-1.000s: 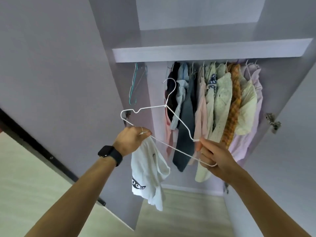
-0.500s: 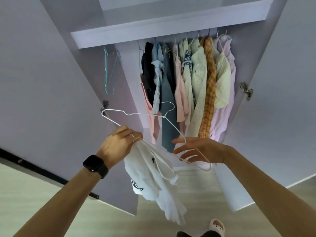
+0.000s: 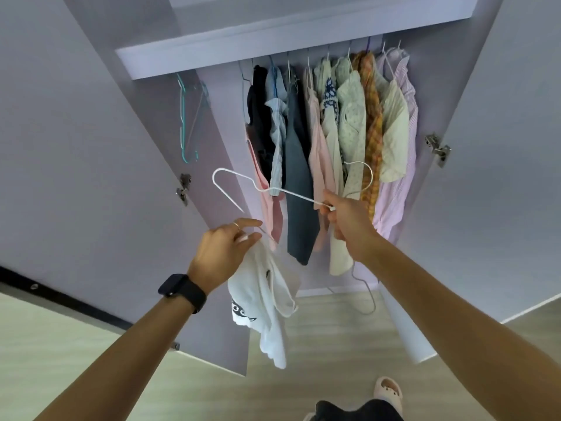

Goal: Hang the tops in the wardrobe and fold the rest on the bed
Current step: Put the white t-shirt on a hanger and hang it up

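Note:
I stand before the open wardrobe. My left hand pinches the top edge of a white top with a black print; the top hangs limp below the hand, beside the hanger's lower wire. A white wire hanger is held in front of the hanging clothes. My right hand grips it near the neck, just below its hook. The hanger's far shoulder passes behind my right forearm and shows low at the right. Several tops hang on the rail.
Two empty hangers hang at the rail's left end. The left wardrobe door and the right door stand open on either side. Pale wood floor lies below, with my slippered foot at the bottom right.
My right hand has left the hanger's lower bar and now grips the hanger near its hook. The hook has swung to the right. My left hand still holds the white top.

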{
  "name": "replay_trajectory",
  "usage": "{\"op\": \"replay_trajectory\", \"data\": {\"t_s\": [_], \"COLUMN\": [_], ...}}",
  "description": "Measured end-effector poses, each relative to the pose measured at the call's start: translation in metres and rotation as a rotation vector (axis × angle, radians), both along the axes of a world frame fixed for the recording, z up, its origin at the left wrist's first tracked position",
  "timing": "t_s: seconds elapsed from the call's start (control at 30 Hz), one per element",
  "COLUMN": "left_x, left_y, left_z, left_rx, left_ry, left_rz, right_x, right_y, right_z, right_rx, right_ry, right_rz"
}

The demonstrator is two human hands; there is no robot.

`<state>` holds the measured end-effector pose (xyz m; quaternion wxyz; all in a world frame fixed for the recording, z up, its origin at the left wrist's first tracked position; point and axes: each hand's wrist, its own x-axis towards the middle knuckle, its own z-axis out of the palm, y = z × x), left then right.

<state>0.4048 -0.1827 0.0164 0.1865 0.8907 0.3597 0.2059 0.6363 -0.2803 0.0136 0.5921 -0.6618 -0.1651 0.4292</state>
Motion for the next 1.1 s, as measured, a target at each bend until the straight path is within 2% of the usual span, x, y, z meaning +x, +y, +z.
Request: {"op": "replay_trajectory", "data": {"t_s": [0.1, 0.2, 0.37, 0.53, 0.67, 0.77, 0.83, 0.93, 1.03, 1.1], "left_x": [0.013, 0.025, 0.025, 0.030, 0.039, 0.038, 0.035, 0.028, 0.015, 0.002], "left_y": [0.002, 0.011, 0.025, 0.023, 0.022, 0.027, 0.031, 0.034, 0.037, 0.042], "left_z": [0.020, 0.038, 0.053, 0.056, 0.075, 0.095, 0.105, 0.112, 0.110, 0.108], "left_rx": [-0.050, -0.163, -0.244, -0.319, -0.322, -0.323, -0.313, -0.275, -0.244, -0.179], "left_ry": [-0.169, -0.302, -0.242, -0.350, -0.412, -0.474, -0.513, -0.539, -0.505, -0.456], "left_rz": [0.057, 0.176, 0.244, 0.186, 0.132, 0.087, 0.083, 0.094, 0.138, 0.175], "right_x": [-0.022, -0.033, -0.026, -0.019, -0.022, -0.022, -0.023, -0.023, -0.018, -0.012], "right_y": [-0.002, 0.000, -0.007, 0.002, 0.014, 0.023, 0.027, 0.027, 0.022, 0.017], "right_z": [-0.004, 0.006, 0.034, 0.053, 0.042, 0.023, 0.006, -0.020, -0.042, -0.048], "right_rx": [0.108, 0.247, 0.447, 0.606, 0.514, 0.480, 0.445, 0.304, 0.205, 0.175], "right_ry": [-0.035, 0.149, 0.236, 0.324, 0.184, 0.370, 0.365, 0.186, 0.083, -0.071], "right_rz": [-0.143, -0.321, -0.508, -0.599, -0.553, -0.447, -0.402, -0.299, -0.166, -0.118]}}
